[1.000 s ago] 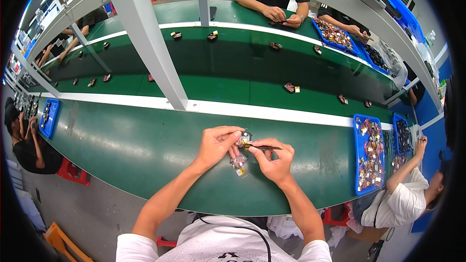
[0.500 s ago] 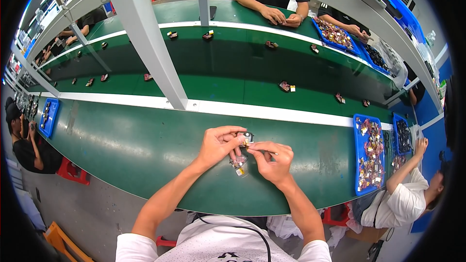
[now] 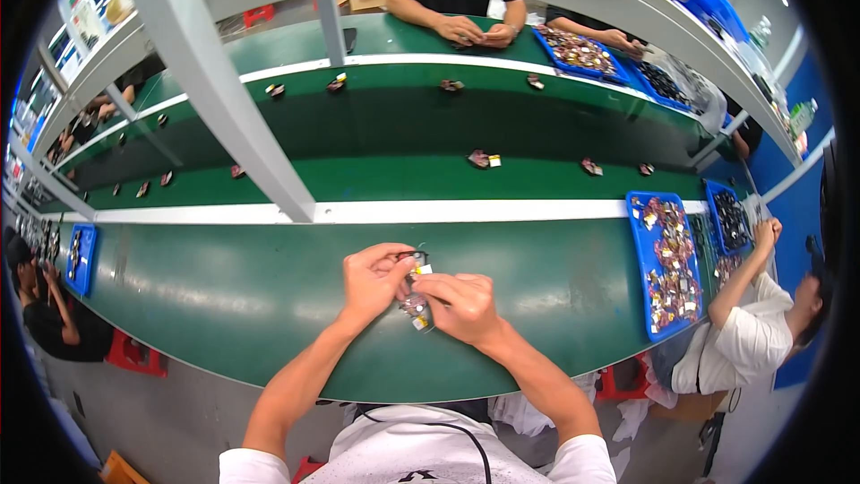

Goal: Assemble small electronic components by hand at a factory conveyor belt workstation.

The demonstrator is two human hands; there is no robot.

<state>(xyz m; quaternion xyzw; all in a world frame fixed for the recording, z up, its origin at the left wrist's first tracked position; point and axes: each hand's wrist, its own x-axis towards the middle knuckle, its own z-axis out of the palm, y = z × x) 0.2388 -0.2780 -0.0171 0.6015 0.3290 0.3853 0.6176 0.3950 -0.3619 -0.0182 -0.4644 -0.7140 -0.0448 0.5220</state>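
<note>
My left hand pinches a small black-framed electronic part above the middle of the green bench. My right hand has its fingertips pressed together at the part's lower edge, beside a yellow and white label; what lies between them is hidden. Just below the fingers is another small assembly with reddish wires and a yellow and white tag. Whether it hangs from the held part or rests on the bench, I cannot tell.
A blue tray of wired parts stands to the right, near a blue tray of black pieces. Small parts lie along the green belt beyond the white rail. A grey post rises left; people sit around.
The whole view has shifted, so the bench and trays sit differently in the picture. Both hands stay together at the part, with the right fingers slightly closer in over it.
</note>
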